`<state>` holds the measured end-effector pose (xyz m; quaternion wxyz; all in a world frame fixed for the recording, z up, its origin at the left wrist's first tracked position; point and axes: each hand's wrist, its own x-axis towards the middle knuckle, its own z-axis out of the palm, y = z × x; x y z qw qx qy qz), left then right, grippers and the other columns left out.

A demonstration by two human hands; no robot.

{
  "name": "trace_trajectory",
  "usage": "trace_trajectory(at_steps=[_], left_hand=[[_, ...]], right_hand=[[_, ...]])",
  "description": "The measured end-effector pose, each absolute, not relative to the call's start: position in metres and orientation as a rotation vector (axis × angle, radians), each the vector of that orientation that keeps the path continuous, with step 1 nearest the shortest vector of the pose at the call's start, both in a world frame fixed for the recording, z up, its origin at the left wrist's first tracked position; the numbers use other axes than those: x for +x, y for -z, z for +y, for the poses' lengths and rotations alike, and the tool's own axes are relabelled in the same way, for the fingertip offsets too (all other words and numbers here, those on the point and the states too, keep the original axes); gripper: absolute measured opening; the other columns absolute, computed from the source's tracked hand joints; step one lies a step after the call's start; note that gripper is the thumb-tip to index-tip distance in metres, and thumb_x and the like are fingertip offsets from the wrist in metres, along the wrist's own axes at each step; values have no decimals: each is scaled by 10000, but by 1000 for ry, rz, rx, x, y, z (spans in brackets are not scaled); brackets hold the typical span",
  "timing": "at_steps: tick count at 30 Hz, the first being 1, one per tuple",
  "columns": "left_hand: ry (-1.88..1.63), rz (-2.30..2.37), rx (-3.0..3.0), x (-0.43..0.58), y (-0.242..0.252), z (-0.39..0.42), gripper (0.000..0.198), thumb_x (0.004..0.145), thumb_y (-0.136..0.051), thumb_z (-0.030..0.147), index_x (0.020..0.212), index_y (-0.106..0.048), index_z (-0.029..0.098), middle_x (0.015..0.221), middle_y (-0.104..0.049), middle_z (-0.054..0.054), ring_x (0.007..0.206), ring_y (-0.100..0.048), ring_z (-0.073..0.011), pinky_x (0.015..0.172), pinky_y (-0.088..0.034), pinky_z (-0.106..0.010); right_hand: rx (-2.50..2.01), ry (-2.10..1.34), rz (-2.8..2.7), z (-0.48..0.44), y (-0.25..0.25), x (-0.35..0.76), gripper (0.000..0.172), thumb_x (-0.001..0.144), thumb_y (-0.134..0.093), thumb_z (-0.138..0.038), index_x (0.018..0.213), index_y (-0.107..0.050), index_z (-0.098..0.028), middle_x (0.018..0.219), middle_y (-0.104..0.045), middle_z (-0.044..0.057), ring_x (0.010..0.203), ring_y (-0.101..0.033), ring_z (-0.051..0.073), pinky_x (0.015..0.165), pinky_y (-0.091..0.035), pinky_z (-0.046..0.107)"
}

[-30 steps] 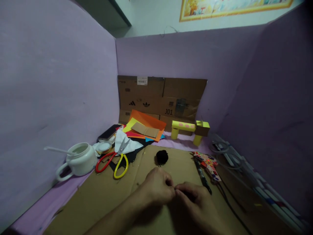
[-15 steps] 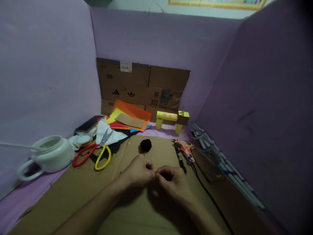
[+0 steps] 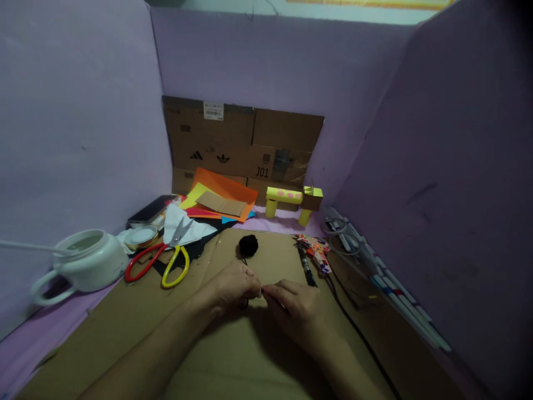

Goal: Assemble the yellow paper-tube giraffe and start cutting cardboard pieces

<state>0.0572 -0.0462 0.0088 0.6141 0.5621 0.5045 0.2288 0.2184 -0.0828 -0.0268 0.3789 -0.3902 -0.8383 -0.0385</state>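
My left hand (image 3: 237, 284) is closed above the cardboard sheet (image 3: 233, 355), its fingers curled on a black yarn. This strand runs back to a small fuzzy black ball of yarn (image 3: 249, 245) just beyond the knuckles, and a bit of it dangles below the hand. Fingertip to fingertip with it, my right hand (image 3: 295, 305) is pinched shut; whatever lies between its thumb and finger is too small to make out. To the right of that hand are a dark marker pen (image 3: 307, 268) and a flower-patterned piece (image 3: 317, 253).
On the left stand a white mug (image 3: 89, 269) and scissors (image 3: 177, 250) with red and yellow handles. Coloured paper (image 3: 227, 186) and a yellow paper animal figure (image 3: 287, 195) are at the back. A black cord (image 3: 362, 328) and white tubes (image 3: 403, 305) lie right.
Both hands have shifted slightly left, and the left hand has turned so its knuckles face up more. The right fingers are pinched flatter. A dangling strand now shows below the left hand.
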Motion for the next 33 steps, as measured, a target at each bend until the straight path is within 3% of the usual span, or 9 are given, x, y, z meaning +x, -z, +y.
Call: trace_trajectory(at_steps=[8,25,29,33], left_hand=[[-522,1084,1155,57,-4,-44,44,448,-490,179,449,-447,171,348,-293,85,357,-177,-37,371,-69,-218],[-492,1098,1201,57,-6,-45,17,477,-480,148,462,-487,153,343,-279,87,352,-177,-35,377,-80,-230],[-485,1153,1288,55,-10,-53,45,554,-533,178,563,-561,143,387,-380,64,360,-286,-55,379,-170,-219],[-650,1443,1531,22,-40,-27,247,659,-587,298,841,-626,135,681,-590,-34,544,-499,-121,489,-351,-240]], right_hand=[[-982,251,-2178,-83,25,219,169,838,-496,-156,796,-655,-195,649,-653,12,543,-579,106,516,-363,219],[-1022,-164,-2087,-83,31,218,144,824,-508,-178,827,-651,-176,643,-612,21,533,-530,103,516,-362,212],[-1046,-245,-2022,-83,32,217,136,814,-509,-173,808,-644,-193,650,-630,17,563,-572,120,534,-400,221],[-1052,-246,-1876,-78,42,214,119,810,-519,-197,768,-625,-229,633,-647,-8,557,-611,117,510,-439,198]])
